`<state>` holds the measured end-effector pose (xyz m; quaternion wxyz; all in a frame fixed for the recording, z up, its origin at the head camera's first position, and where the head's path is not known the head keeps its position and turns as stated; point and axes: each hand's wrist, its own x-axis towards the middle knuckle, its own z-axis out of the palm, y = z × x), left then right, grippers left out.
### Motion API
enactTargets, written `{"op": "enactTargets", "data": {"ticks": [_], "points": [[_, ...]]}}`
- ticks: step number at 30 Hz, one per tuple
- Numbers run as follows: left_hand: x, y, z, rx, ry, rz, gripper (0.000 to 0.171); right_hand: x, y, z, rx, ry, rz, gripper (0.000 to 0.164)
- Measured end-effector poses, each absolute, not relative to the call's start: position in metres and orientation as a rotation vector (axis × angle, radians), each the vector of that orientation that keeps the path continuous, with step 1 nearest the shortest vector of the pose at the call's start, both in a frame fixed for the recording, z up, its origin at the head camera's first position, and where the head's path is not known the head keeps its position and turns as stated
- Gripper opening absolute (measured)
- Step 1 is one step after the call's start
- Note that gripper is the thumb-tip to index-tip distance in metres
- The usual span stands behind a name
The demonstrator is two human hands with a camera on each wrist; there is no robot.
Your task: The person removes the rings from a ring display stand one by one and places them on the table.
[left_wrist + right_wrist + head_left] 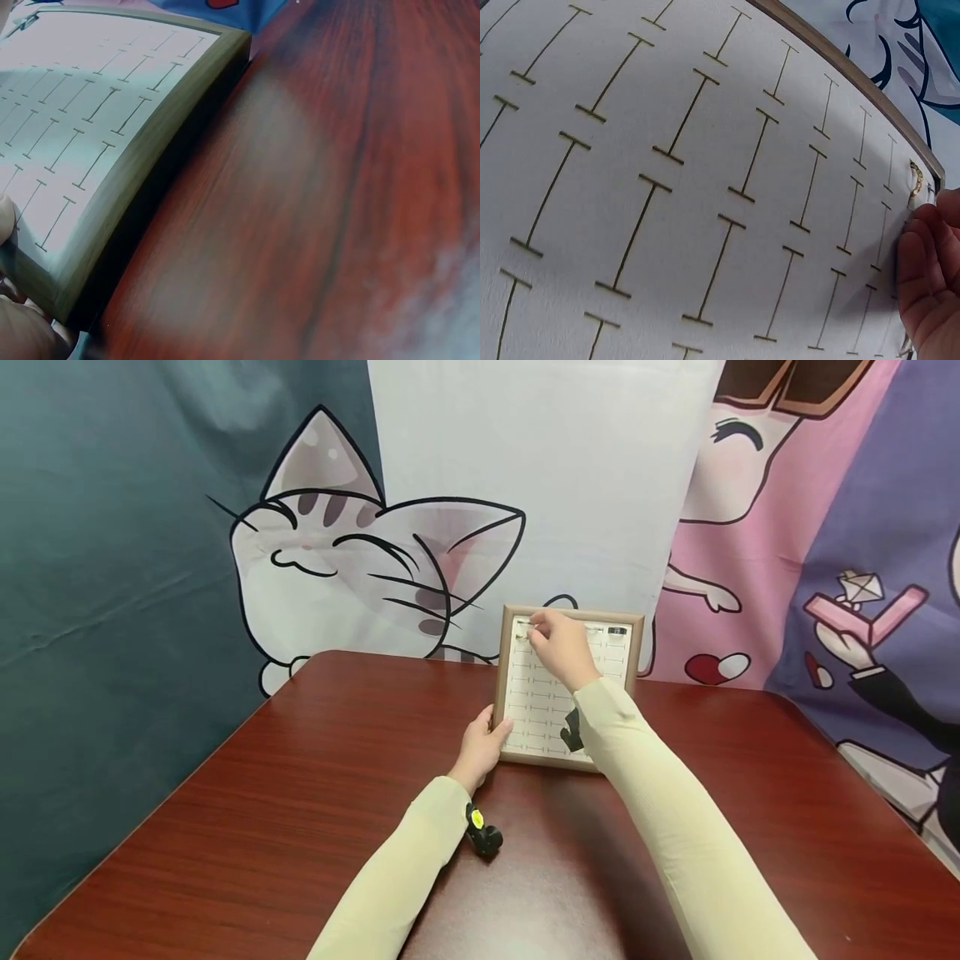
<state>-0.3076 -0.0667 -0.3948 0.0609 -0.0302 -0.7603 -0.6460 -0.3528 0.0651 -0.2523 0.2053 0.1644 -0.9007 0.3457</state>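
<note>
Red-brown table (247,802), wide and glossy, spread across lower half of head frame, corners rounded at far left and far right, thin pale edging down left side. And there, just right of centre: wood-framed board (543,697), tilted up at table's far part, lower edge right down by tabletop, contact hard to tell! Dark shadow streaked below it; pale glare gleamed at bottom centre. Left-wrist view: streaky grain filled right side.

1. An indoor space was suggested; whether home, shop or office could not be told.
2. It was backed by creased cloth (97,527), printed with a cartoon cat (322,610).
3. A reddish wood-grained table (247,827) was placed before the cloth.
</note>
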Motion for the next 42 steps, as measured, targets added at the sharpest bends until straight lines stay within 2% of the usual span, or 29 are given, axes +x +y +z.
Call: {"op": "enactTargets", "data": {"ticks": [18, 29, 42], "points": [[-0.313, -0.065, -0.393, -0.094, -2.298, -1.960, 0.035, -0.364, 0.045, -0.253, 0.225, -2.419, 1.098, 0.019], [-0.317, -0.068, -0.394, -0.108, -2.341, -1.941, 0.042, -0.364, 0.041, -0.250, 0.187, -2.411, 1.075, 0.012], [-0.315, -0.068, -0.394, -0.103, -2.344, -1.956, 0.043, -0.365, 0.041, -0.251, 0.191, -2.440, 1.036, 0.011]]}}
